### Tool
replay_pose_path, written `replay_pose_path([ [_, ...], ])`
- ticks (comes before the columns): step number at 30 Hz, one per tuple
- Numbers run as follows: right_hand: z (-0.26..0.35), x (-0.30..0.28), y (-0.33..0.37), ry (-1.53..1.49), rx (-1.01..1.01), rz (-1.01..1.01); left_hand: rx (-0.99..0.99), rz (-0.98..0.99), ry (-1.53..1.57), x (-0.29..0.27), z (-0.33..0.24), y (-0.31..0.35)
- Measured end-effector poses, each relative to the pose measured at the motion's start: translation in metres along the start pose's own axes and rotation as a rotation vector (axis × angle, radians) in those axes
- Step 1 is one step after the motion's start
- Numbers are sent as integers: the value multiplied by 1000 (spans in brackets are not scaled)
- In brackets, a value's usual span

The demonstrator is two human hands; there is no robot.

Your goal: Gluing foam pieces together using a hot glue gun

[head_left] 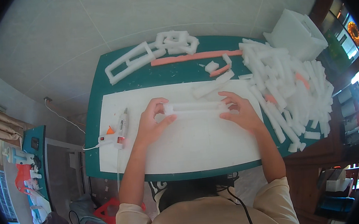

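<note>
Between my two hands lies a long, narrow white foam frame (196, 106), apparently of parallel strips joined by short end pieces. My left hand (155, 119) closes its fingers and thumb around the frame's left end. At the opposite end, my right hand (240, 111) grips it, with the thumb on the near side. Beneath is a white sheet (183, 154), so the frame's edges blend in. A white glue gun (122, 127) rests left of my left hand, its nozzle pointing away from me. Just beyond the frame lies a loose foam strip (213, 87).
Foam strips (279, 86) are heaped on the right of the green table (97, 102). Behind them stands a large white foam block (296, 35). Joined foam frames (134, 62) and a long pink strip (196, 57) lie at the back. A white cable (65, 120) runs leftward to the wall.
</note>
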State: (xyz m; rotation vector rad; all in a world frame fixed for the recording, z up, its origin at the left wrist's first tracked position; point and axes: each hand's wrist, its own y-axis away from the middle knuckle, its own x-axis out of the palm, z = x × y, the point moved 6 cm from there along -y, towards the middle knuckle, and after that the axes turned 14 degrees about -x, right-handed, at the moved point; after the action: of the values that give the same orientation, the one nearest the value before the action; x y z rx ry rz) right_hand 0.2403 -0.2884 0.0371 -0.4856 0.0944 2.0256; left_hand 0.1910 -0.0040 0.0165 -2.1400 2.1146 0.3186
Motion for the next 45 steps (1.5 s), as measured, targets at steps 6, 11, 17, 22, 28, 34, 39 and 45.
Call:
replay_pose_path([
  [6,-5,-2,0,25,-58,-20,25,-32,-13,0,-4,1],
  [11,-4,-3,0,41,-95,-36,29,-39,-19,0,-5,2],
  [17,1,-3,0,62,-104,-39,27,-33,-22,1,-7,3],
  [22,3,-1,0,18,-24,-18,34,-33,-30,-1,-4,2],
  [28,1,0,1,-7,-5,20,6,-6,56,0,-1,0],
  [34,10,-4,3,-202,-38,-118,-4,-65,199,-9,6,-4],
  [39,-5,-15,-1,-171,-96,-259,3,-138,199,-17,3,-3],
  [45,-31,-29,-2,-27,-200,-420,74,-152,208,-20,-2,-3],
])
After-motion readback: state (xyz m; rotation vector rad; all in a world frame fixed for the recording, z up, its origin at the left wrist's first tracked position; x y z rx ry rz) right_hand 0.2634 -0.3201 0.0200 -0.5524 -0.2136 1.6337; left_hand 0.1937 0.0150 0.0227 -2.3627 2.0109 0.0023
